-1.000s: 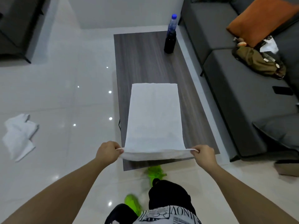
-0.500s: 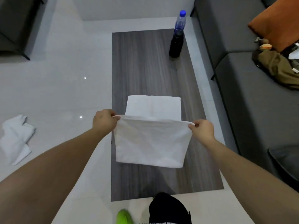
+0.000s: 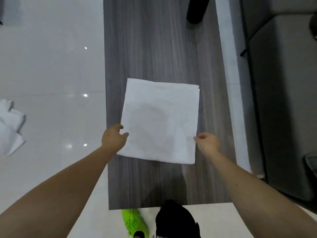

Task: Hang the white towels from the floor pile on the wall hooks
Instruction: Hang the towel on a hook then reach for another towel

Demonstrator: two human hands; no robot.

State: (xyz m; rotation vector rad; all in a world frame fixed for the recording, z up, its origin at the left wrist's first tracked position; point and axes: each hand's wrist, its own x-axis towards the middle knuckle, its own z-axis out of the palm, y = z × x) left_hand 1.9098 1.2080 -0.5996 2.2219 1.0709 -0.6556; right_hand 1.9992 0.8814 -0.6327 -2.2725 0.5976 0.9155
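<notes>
A white towel (image 3: 160, 121), folded in half, lies flat on the dark wood coffee table (image 3: 154, 48). My left hand (image 3: 112, 139) is at the towel's left edge, thumb and forefinger apart and touching the cloth. My right hand (image 3: 206, 142) is at the right edge with its fingers curled and their tips against the cloth; whether it pinches the towel is unclear. More white towels (image 3: 10, 126) lie crumpled on the glossy floor at far left. No wall hooks are in view.
The base of a dark bottle (image 3: 197, 11) stands at the table's far end. A grey sofa (image 3: 283, 100) runs along the right, separated by a narrow strip of floor. My green slipper (image 3: 133, 222) is at the table's near edge.
Both hands carried the towel's near edge forward over the far half and laid it down, folding it in two. The hands then drew back to the towel's sides. The camera tilted down.
</notes>
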